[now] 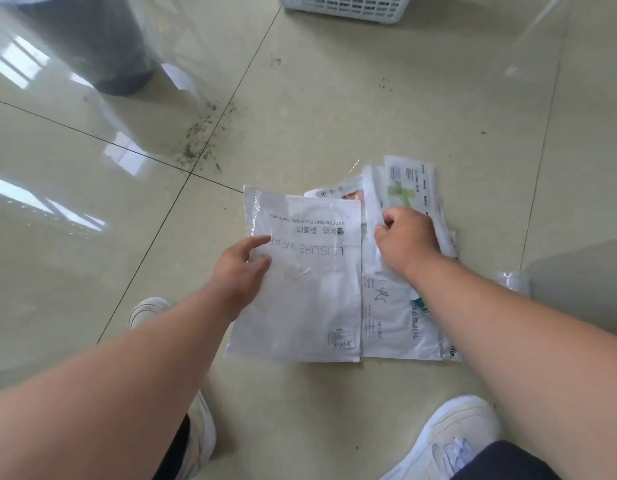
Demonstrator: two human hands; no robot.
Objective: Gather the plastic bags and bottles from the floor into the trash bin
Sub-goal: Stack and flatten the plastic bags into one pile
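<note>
A pile of flat plastic bags lies on the tiled floor in front of me. The big frosted bag (307, 282) printed "LEISURE WEAR" is on the left of the pile; my left hand (243, 268) grips its left edge, thumb on top. To its right lie overlapping white bags (390, 323) and a packet with green print (409, 188). My right hand (405, 239) is closed, pinching the bags near that packet. A clear plastic bottle (513, 279) lies on the floor right of the pile. The dark trash bin (103, 53) stands at the upper left.
A white slotted basket (345, 5) sits at the top edge. Dark crumbs (199, 140) are scattered on the tiles between bin and pile. My white shoes (452, 434) stand near the bottom. A large clear plastic sheet (182, 64) hangs before the bin.
</note>
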